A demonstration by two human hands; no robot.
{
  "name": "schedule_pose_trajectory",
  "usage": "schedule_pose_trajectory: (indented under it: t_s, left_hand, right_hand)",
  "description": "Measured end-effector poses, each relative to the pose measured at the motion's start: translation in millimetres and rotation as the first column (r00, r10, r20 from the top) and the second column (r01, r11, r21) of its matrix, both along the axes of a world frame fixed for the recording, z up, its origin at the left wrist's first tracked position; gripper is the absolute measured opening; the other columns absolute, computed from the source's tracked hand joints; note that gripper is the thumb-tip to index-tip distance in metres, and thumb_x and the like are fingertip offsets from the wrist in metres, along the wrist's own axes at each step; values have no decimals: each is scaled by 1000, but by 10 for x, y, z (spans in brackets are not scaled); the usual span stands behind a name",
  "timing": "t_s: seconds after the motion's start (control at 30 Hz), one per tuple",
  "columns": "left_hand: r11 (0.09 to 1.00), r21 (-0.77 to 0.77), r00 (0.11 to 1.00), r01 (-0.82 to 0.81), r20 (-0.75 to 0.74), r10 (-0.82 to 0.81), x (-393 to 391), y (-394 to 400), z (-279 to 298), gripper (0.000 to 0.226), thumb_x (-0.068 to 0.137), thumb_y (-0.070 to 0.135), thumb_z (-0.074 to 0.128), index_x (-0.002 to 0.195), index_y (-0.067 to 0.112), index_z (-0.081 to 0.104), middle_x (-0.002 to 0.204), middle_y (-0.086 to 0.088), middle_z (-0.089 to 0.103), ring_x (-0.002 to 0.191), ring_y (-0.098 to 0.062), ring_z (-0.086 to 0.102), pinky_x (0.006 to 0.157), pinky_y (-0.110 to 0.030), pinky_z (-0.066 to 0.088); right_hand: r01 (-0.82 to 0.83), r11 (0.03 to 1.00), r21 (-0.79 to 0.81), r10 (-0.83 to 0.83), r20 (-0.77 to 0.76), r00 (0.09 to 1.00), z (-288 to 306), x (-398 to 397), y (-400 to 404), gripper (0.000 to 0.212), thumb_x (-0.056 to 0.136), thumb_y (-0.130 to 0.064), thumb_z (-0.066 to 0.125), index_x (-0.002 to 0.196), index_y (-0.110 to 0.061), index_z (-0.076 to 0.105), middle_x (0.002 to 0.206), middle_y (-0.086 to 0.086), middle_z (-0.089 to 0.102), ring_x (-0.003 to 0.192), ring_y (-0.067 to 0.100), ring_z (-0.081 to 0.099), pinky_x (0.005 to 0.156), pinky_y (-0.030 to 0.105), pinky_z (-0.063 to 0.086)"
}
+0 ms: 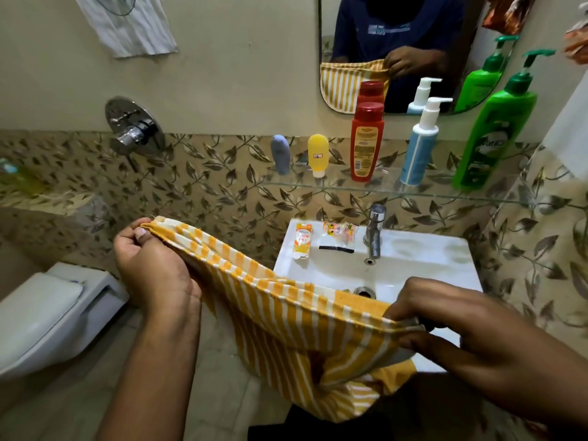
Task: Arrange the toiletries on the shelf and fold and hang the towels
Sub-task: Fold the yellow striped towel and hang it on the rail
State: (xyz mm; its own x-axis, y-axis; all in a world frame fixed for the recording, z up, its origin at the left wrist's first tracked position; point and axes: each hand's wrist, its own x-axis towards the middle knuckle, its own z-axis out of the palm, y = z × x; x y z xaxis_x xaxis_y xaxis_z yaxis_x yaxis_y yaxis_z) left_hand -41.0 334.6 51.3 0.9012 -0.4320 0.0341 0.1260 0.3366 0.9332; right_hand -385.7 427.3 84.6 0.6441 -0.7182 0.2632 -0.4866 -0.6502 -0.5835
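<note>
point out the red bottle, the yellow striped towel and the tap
red bottle (pixel 366 148), head view, label on its front
yellow striped towel (pixel 286 319), head view, middle of the cloth
tap (pixel 374 230), head view, upright chrome body

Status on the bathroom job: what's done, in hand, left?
Done: five bottles upright on the glass shelf.
In hand: left hand and right hand pinch the striped yellow towel by its top edge.
Left: folding and hanging it; small tube and sachets on the sink.

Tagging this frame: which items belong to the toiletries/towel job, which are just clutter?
Job: yellow striped towel, left hand, right hand, red bottle, green pump bottle, glass shelf.
Clutter: tap, toilet, shower valve.
</note>
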Motion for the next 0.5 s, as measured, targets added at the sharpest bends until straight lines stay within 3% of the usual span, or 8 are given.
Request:
schedule_pose_trajectory:
  t_s: [0.13,0.3,0.4,0.43,0.47,0.5]
  left_hand:
    - [999,-13,999,44,-9,-44,162,33,10,27,105,14,37,94,24,60,92,7,63,80,-2,62,66,-13,51]
    - [980,-65,981,186,-40,-189,340,-31,48,31,105,12,38,89,28,59,91,6,63,80,-2,61,68,-12,51]
    - [951,-81,954,297,-20,-300,445,-37,96,33,106,9,38,87,28,58,91,7,62,80,-2,60,68,-10,48]
    - [941,-89,944,328,-1,-329,454,-43,123,33,106,10,39,87,29,57,91,8,62,80,0,59,66,-8,47]
    - [928,-95,932,361,14,-361,458,-43,167,33,106,10,40,87,30,57,90,9,62,78,2,59,64,-6,45]
    - [914,-96,919,395,19,-395,494,-46,223,33,106,11,40,86,31,56,89,10,61,77,4,58,62,-5,44]
  right_hand:
    - [56,998,41,-59,71,996,59,177,147,14,94,-27,61,105,-29,68,98,-15,60,91,8,64,67,17,49]
    - [149,988,37,-153,172,973,145,527,229,12,94,-20,61,102,-25,70,98,-7,63,94,16,65,67,36,56]
    - [138,985,99,-164,334,928,262,975,163,10,91,-17,65,99,-18,71,93,-1,65,89,20,67,68,45,56]
    - [55,987,150,-122,480,869,320,1200,132,11,88,-14,66,98,-12,70,91,2,66,86,23,66,67,44,55]
    - [-94,973,211,-73,666,742,386,1469,99,12,85,-10,66,97,-8,69,90,5,66,83,23,66,68,39,56]
    - [-278,930,241,-47,828,559,455,1776,63,14,83,-6,65,97,-5,68,89,7,67,83,22,66,71,35,57]
